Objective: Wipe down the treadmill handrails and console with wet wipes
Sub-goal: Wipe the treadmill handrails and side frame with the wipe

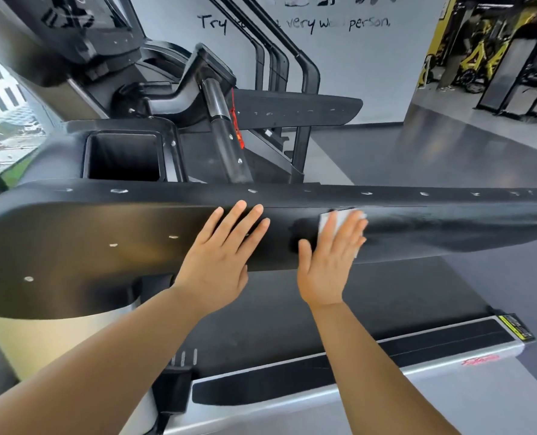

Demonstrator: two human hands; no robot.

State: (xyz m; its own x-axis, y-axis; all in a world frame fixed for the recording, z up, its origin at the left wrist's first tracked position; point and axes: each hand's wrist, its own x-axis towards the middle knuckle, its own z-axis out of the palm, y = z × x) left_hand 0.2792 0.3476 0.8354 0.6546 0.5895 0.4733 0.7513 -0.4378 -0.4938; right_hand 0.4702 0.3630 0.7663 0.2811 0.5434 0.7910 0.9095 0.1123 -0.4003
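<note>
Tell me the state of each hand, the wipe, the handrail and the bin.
left hand: open, flat on the handrail, holding nothing.
right hand: open, straight fingers pressing the wet wipe to the handrail.
wet wipe: flat against the handrail, mostly under the right hand.
handrail: darker, wet-looking patch beside the wet wipe.
bin: uncovered, inside dark.

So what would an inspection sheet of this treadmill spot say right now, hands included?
Surface: black handrail, matte, small shiny specks; a darker, possibly damp patch near its middle.
Job's things: white wet wipe lies flat on the handrail.
Clutter: nothing seen.
Hands: left hand rests flat on the handrail, fingers straight; right hand presses the wet wipe, fingers straight.
Cables: a red cord hangs by the console post.
Surroundings: treadmill belt below, lettered white wall, yellow gym machines behind.
</note>
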